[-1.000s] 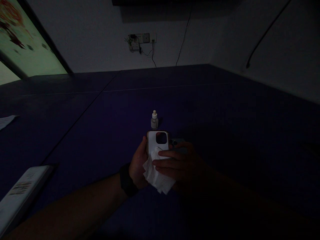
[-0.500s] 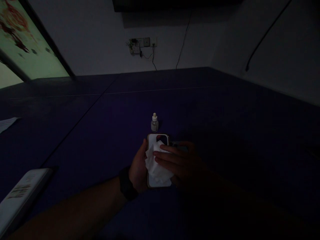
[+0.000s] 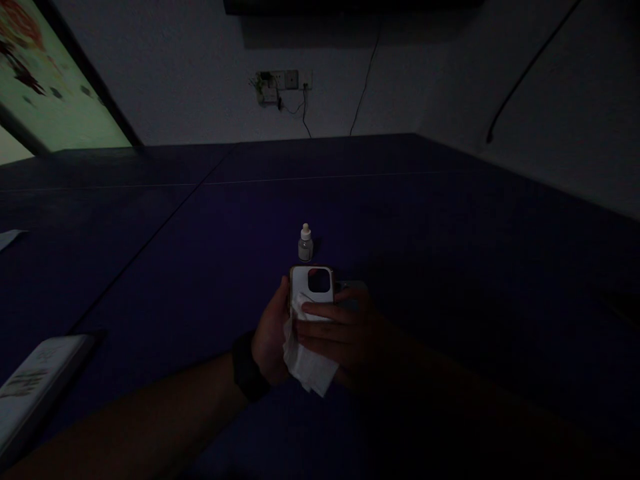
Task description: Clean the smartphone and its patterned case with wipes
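Observation:
A white phone case (image 3: 300, 279) with a large camera cutout is gripped along its left edge by my left hand (image 3: 271, 340), which has a dark watch at the wrist. Across the lower part of the case lies a crumpled white tissue (image 3: 313, 372). My right hand (image 3: 343, 332) presses the tissue to the case with its fingers, and the thumb is hidden. Just beyond the case stands a small dropper bottle (image 3: 305, 248) with a white cap. A flat greyish object (image 3: 356, 286), perhaps a phone, shows partly behind my right hand.
The dark blue table (image 3: 240, 233) has a seam running across it. At the left lie a white box (image 3: 37, 377) and the corner of a paper sheet (image 3: 9, 238). Wall sockets (image 3: 280, 80) with cables are at the back.
My right hand has slid the tissue down the case, so the camera cutout and upper part show more. The whole view has shifted slightly.

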Tool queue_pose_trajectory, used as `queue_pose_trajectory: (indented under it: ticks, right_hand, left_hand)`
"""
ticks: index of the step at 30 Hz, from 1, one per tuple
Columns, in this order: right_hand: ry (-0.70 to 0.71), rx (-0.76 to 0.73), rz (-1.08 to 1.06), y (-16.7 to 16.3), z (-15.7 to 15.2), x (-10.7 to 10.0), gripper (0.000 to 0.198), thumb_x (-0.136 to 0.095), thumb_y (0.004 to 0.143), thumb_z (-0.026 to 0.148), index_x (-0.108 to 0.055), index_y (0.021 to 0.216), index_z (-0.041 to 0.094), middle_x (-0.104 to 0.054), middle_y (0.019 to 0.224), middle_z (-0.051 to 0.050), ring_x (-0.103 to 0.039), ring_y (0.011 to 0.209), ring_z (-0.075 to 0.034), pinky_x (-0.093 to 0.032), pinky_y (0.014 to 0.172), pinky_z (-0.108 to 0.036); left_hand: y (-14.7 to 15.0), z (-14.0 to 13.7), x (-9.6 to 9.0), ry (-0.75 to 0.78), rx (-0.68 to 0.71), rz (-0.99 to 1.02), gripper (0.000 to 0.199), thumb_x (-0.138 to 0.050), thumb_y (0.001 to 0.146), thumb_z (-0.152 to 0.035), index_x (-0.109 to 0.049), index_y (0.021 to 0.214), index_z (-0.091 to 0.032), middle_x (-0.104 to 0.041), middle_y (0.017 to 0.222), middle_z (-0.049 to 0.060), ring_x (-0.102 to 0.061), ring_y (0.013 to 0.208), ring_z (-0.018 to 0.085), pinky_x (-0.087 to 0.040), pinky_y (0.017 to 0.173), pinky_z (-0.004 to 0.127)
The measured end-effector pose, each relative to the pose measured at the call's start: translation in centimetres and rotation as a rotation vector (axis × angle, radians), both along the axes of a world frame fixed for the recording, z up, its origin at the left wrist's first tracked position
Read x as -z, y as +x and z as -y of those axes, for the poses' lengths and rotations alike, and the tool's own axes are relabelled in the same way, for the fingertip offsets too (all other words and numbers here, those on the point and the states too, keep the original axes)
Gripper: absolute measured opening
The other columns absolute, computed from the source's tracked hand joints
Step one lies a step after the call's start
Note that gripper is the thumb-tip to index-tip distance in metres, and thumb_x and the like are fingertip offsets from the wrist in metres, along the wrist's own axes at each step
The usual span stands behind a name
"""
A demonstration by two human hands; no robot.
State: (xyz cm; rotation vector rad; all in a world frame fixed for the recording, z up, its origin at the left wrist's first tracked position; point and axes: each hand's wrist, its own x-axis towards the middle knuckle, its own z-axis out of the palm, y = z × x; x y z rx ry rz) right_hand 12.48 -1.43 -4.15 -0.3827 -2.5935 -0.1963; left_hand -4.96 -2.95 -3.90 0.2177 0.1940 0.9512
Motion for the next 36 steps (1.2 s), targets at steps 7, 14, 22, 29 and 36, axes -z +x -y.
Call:
queue_pose_trajectory:
  ticks: [7,14,22,29,36]
  right_hand:
    - [-0.026,0.113,0.010,0.2,0.3,-0.3,0.042,-0.047,0.102,0.032,-0.062,0.139,0.019,-0.067,0.144,-0.005,-0.049,0.142,-0.025,-0.028,0.111,-0.048]
    - [-0.016,-0.018,-0.077,0.3,0.2,0.1,0.035,-0.049,0.101,0.036,-0.068,0.126,0.022,-0.075,0.132,0.002,-0.054,0.137,-0.020,-0.027,0.113,-0.048]
    - [0.023,-0.047,-0.085,0.0,0.0,-0.1,0.033,-0.045,0.102,0.036,-0.071,0.120,0.025,-0.075,0.132,0.003,-0.057,0.135,-0.020,-0.026,0.111,-0.045]
    - [-0.033,0.078,-0.010,0.3,0.1,0.1,0.039,-0.049,0.102,0.035,-0.063,0.135,0.020,-0.070,0.140,-0.004,-0.051,0.141,-0.024,-0.026,0.110,-0.047]
    - [-0.064,-0.006,-0.115,0.3,0.1,0.6,0.034,-0.049,0.102,0.038,-0.068,0.127,0.025,-0.076,0.130,0.001,-0.058,0.134,-0.022,-0.020,0.117,-0.048]
  left_hand:
    - [-0.8,0.1,-0.7,-0.311,0.065,0.117,0.048,-0.053,0.098,-0.063,-0.062,0.108,-0.017,-0.052,0.068,-0.002,-0.050,0.052,0.007,-0.047,0.056,0.016]
    - [-0.5,0.2,-0.7,-0.251,0.098,0.135,0.051,-0.053,0.097,-0.066,-0.062,0.109,-0.018,-0.047,0.066,-0.004,-0.038,0.045,0.005,-0.037,0.045,0.016]
    - [-0.3,0.0,-0.7,-0.193,0.061,0.121,0.050,-0.055,0.097,-0.064,-0.062,0.116,-0.018,-0.042,0.060,-0.007,-0.029,0.039,0.004,-0.029,0.040,0.016]
    - [-0.4,0.0,-0.6,-0.239,0.047,0.084,0.050,-0.049,0.099,-0.064,-0.063,0.112,-0.017,-0.048,0.065,-0.003,-0.046,0.049,0.008,-0.044,0.052,0.018]
    - [0.2,0.3,-1.6,-0.180,0.042,0.014,0.048,-0.053,0.097,-0.064,-0.062,0.109,-0.018,-0.042,0.065,-0.005,-0.027,0.046,0.005,-0.033,0.044,0.015]
